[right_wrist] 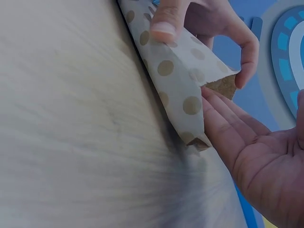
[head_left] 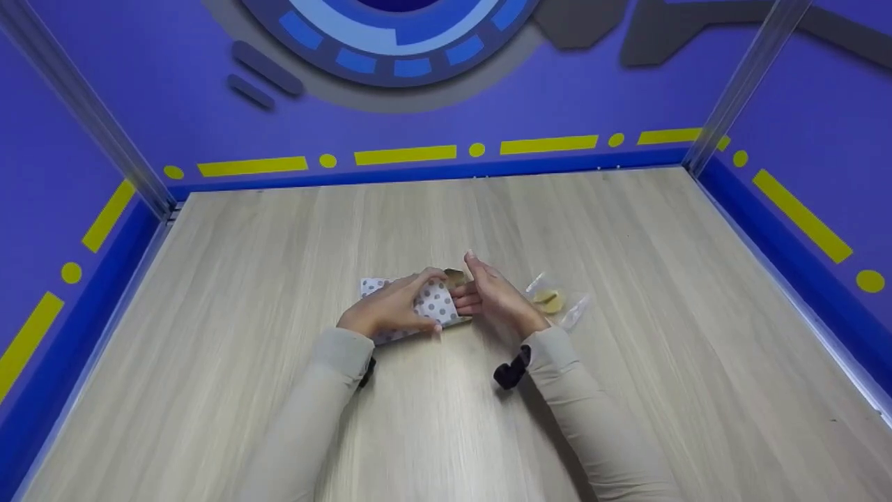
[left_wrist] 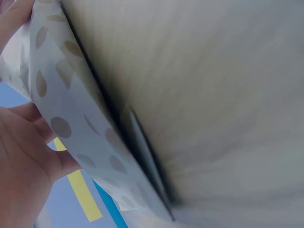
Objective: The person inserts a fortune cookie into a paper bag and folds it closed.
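Observation:
A white paper bag [head_left: 435, 303] with greyish-tan polka dots lies on the table, its brown-lined mouth facing right. My left hand [head_left: 391, 307] holds it from above near the mouth, thumb on the near edge and fingers on the far edge. In the right wrist view, that grip bows the mouth of the dotted bag [right_wrist: 178, 76] apart. The straight fingers of my right hand [head_left: 498, 296] reach into the mouth, palm turned up and thumb raised; their tips are hidden inside. Seen from the left wrist, the bag [left_wrist: 61, 109] rests along the tabletop.
Just right of my right wrist, a clear plastic bag [head_left: 575, 310] with a small yellowish piece [head_left: 548, 301] in it lies on the wooden table [head_left: 279, 244]. Blue-purple panels [head_left: 418, 125] with yellow markings enclose the table at the back and both sides.

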A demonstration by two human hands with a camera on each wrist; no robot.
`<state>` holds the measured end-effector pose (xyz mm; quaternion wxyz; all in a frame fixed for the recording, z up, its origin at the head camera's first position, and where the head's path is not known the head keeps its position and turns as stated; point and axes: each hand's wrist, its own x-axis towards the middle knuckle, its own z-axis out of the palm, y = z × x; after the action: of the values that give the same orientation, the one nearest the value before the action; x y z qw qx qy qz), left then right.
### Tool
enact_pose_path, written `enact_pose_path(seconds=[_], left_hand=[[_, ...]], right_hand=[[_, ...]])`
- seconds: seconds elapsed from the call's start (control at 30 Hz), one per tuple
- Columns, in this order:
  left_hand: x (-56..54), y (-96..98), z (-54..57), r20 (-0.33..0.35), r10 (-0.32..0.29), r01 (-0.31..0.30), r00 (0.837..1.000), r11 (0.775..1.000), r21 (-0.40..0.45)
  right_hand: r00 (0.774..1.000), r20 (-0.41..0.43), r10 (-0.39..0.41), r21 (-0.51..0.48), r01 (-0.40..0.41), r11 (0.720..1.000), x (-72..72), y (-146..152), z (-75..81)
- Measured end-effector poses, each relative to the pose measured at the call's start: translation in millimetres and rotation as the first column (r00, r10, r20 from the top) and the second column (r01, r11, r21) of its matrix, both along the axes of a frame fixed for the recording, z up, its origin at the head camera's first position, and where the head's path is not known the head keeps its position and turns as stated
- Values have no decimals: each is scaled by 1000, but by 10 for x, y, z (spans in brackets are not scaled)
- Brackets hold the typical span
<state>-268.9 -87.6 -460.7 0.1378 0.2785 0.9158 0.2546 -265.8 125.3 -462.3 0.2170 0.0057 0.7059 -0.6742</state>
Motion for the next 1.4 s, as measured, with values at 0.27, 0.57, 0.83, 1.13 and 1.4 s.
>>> enact_pose_path(seconds=[0.27,0.57,0.83,1.13,1.4], left_hand=[[3,15,0,13,-4,3,1000,1000,25],[9,62,15,35,0,-1,999,999,44],[14,70,12,42,-1,-2,999,997,75],[10,46,3,64,-1,-5,998,996,93],[11,44,1,68,12,-17,998,997,78]], right_hand=[[999,28,30,44,-31,999,15,-69,-6],[982,55,182,-207,-167,964,-10,-155,-45],[982,64,180,-277,-156,948,-14,-199,-98],[991,79,110,-210,-91,973,-19,-115,-99],[996,9,91,-119,-89,989,-22,42,-73]])
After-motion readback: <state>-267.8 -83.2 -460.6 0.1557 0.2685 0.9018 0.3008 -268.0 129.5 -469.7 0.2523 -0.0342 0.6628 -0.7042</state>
